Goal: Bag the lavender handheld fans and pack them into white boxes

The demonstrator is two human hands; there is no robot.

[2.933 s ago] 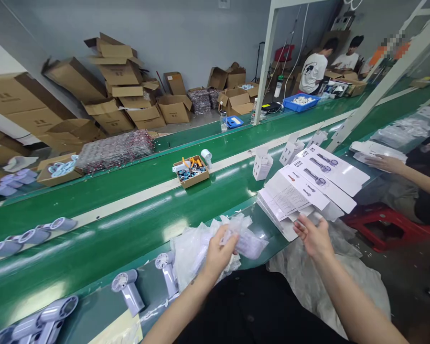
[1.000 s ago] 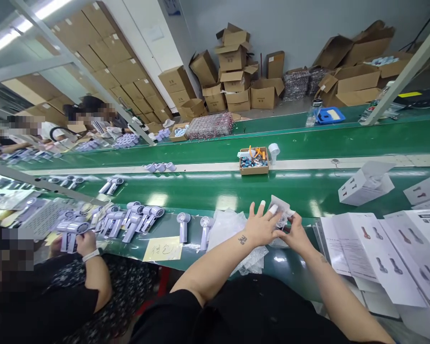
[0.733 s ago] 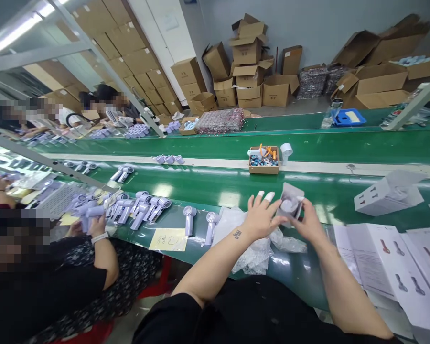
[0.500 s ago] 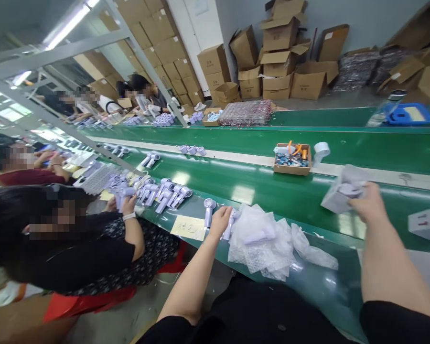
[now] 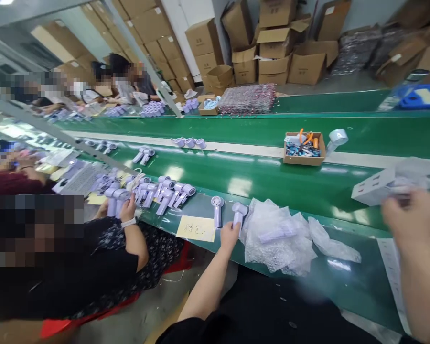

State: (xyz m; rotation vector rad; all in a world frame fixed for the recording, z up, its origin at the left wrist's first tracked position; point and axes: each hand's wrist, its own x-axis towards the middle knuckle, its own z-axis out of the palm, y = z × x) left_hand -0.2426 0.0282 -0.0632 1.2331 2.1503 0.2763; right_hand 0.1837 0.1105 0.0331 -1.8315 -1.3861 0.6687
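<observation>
My left hand (image 5: 230,236) is closed round the handle of a lavender handheld fan (image 5: 240,209) above the near edge of the bench. Beside it lies another lavender handheld fan (image 5: 217,210) with its round head toward the belt. On the other side, a heap of bubble-wrap bags (image 5: 272,239) has a lavender shape showing through. My right hand (image 5: 412,215), smeared by motion, grips the near end of a white box (image 5: 374,186) over the belt. Clear bubble wrap (image 5: 417,169) bunches at that end, and my fingers are partly hidden there.
A yellow note (image 5: 196,228) lies left of my left hand. Across the belt stands a small carton of tools (image 5: 304,149) with a roll of tape (image 5: 337,138) beside it. A co-worker (image 5: 129,234) at left handles fans. A white sheet (image 5: 392,267) lies under my right forearm.
My right hand has carried the white box and bubble wrap to the right. The fan in my left hand shows more clearly. My view has shifted slightly.
</observation>
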